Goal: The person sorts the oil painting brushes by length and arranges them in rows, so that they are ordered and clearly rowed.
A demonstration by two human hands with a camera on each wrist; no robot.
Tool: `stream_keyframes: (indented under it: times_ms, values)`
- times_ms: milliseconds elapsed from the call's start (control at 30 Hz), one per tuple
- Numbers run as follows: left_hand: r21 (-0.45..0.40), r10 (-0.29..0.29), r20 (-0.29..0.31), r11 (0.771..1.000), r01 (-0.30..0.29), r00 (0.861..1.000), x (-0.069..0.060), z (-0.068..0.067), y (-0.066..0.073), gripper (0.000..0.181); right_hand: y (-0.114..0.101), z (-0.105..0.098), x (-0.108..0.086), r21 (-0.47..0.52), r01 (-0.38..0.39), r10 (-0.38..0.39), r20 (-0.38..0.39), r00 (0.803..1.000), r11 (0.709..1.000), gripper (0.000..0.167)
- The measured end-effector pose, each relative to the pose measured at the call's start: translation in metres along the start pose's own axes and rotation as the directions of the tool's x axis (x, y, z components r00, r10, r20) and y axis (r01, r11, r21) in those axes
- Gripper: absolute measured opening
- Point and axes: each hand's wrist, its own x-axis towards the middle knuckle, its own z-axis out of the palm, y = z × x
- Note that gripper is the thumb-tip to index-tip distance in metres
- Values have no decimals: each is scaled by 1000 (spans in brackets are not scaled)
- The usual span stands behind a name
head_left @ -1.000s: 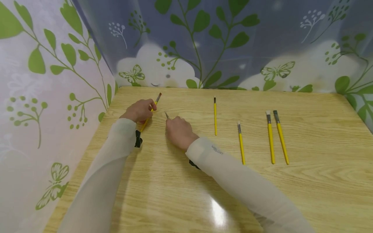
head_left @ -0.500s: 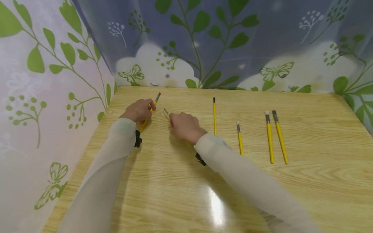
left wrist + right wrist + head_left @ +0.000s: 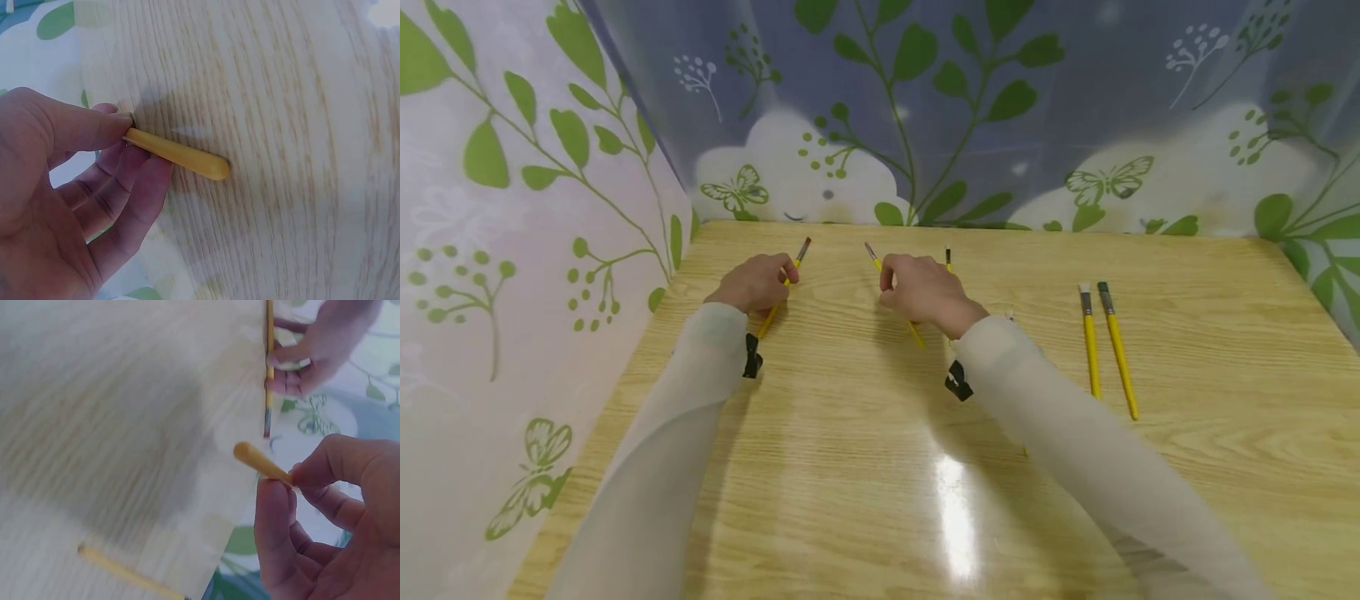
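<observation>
My left hand pinches a yellow-handled paintbrush with a reddish tip, at the far left of the table. In the left wrist view the thumb and fingers grip this brush's handle, whose rounded end points right. My right hand pinches a second thin yellow paintbrush between thumb and fingers, its tip pointing to the back left. Its handle end shows in the right wrist view. Just behind the right hand lies a thin black-tipped paintbrush, mostly covered by the hand.
Two thicker yellow paintbrushes, one white-tipped and one dark-tipped, lie side by side on the right. Another brush is mostly hidden under the right sleeve. Patterned walls border the wooden table at the back and left.
My right hand has moved right and toward the back with its paintbrush, and its sleeve now covers more of the brushes. My left hand stays in place, pinching its brush.
</observation>
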Motion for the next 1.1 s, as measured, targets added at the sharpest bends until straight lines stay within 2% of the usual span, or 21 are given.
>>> stream_keyframes:
  times_ms: [200,467,733,1100]
  values:
    - [5,4,-8,1000,-4,1000,1,0,-1,37,18,-15,-1,75,-35,36,-2,999,997,9]
    - [-17,-8,3,1000,8,1000,1,1,-2,37,36,-23,-2,167,-67,67,8,998,984,11]
    - [-24,-11,6,1000,11,1000,3,0,-2,36,52,-28,-1,212,-65,69,-12,998,975,11]
    - [-11,-7,-19,1000,7,1000,4,3,-4,36,69,-30,-2,234,-82,93,-37,995,969,11]
